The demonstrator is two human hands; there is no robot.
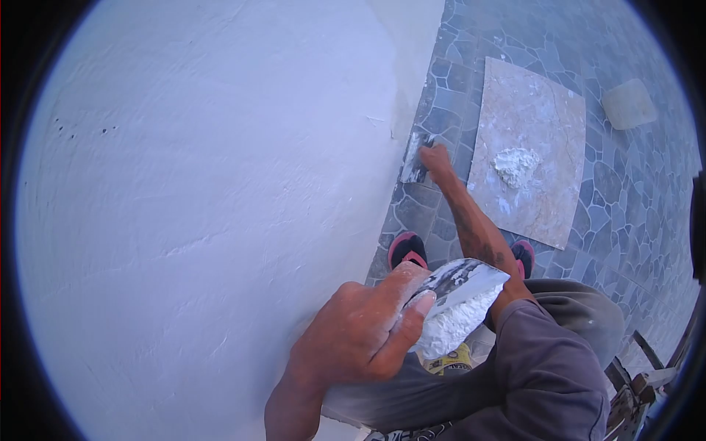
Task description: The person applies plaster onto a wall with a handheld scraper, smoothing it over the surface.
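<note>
My left hand (pixel 360 323), large in the foreground, is closed on a broad metal putty knife (pixel 467 279). A thick load of white putty (pixel 460 320) clings along the lower side of its blade. My right hand (pixel 435 158) reaches down and forward to the foot of the white plastered wall (pixel 220 184). It grips a second flat scraper (pixel 416 158), its blade smeared with white, close to where the wall meets the floor. Right of that arm, a heap of white putty (pixel 517 167) sits on a flat beige board (pixel 544 103).
Irregular grey stone paving (pixel 618 184) covers the floor. A pale plastic container (pixel 629 104) stands beyond the board. My feet, in dark and pink sandals (pixel 409 248), are beside the wall. A yellow package (pixel 452 360) shows beneath me, and wooden pieces (pixel 647 386) lie at lower right.
</note>
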